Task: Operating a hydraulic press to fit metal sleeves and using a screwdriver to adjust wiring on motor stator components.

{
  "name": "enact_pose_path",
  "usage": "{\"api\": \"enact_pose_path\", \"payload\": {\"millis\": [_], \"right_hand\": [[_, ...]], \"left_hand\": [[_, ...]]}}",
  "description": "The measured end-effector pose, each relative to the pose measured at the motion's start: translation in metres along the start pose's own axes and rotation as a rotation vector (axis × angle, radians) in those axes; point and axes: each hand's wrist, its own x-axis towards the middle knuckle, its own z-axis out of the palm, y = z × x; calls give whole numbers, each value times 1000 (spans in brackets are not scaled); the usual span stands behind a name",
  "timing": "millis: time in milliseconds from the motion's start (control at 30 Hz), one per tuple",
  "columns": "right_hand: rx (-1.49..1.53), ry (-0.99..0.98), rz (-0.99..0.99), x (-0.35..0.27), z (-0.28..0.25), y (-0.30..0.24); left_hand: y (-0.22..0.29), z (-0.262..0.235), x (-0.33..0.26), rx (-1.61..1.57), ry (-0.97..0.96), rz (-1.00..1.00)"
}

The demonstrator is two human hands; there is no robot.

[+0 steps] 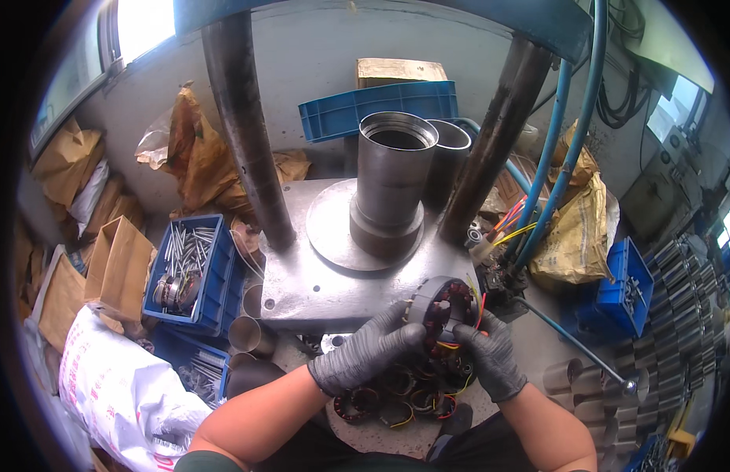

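Note:
Both my hands wear dark grey gloves and together hold a round motor stator [447, 304] with copper windings and red, yellow and black leads, tilted on edge at the front of the steel press plate [310, 291]. My left hand [369, 350] grips its left side. My right hand [491, 354] holds its lower right side near the wires. Behind it on the plate stands an upright steel cylinder [392, 181] on a round base. Below my hands lies a pile of several more wound stators [396, 393].
Two dark press columns [243, 126] [498, 134] rise from the plate. A blue crate of metal rods [188, 263] sits left, another blue bin [623, 287] right. Blue hoses [565, 141], paper sacks [117, 267], a white bag [121, 393] and metal sleeves [577, 385] surround the press.

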Motion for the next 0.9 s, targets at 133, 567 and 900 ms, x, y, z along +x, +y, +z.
{"api": "enact_pose_path", "payload": {"millis": [133,567,900], "right_hand": [[-134,63,-216,3,0,0],[-621,69,-1024,-1,15,-22],[-854,-67,-1292,-4,27,-31]], "left_hand": [[-10,0,4,-163,64,-17],[-17,-4,8,-565,274,120],[-29,-16,10,-440,278,240]]}}
